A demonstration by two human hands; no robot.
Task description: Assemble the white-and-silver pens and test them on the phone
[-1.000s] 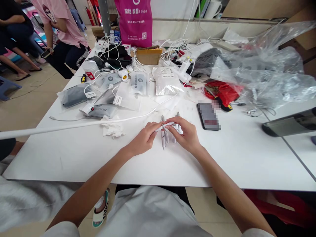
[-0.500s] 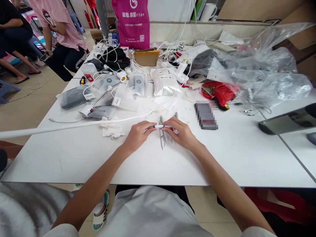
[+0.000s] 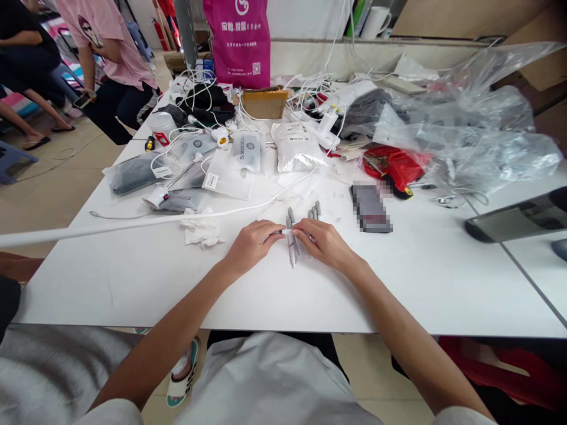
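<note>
Grey pens (image 3: 291,245) lie loose under the left hand (image 3: 252,247) and right hand (image 3: 321,242), both pinching a small white piece (image 3: 287,232); one slip could roll them apart.

An electronics workroom: white work tables (image 3: 124,289) strewn with charging cables (image 3: 310,88), sealed pouches (image 3: 296,147) and plastic bags (image 3: 465,136).

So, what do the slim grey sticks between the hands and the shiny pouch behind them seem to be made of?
The slim grey sticks look like moulded plastic or coated metal, with a soft satin sheen; they're too small to tell which. The pouch looks like metallised foil film, glossy silver with crinkles catching bright highlights.
</note>
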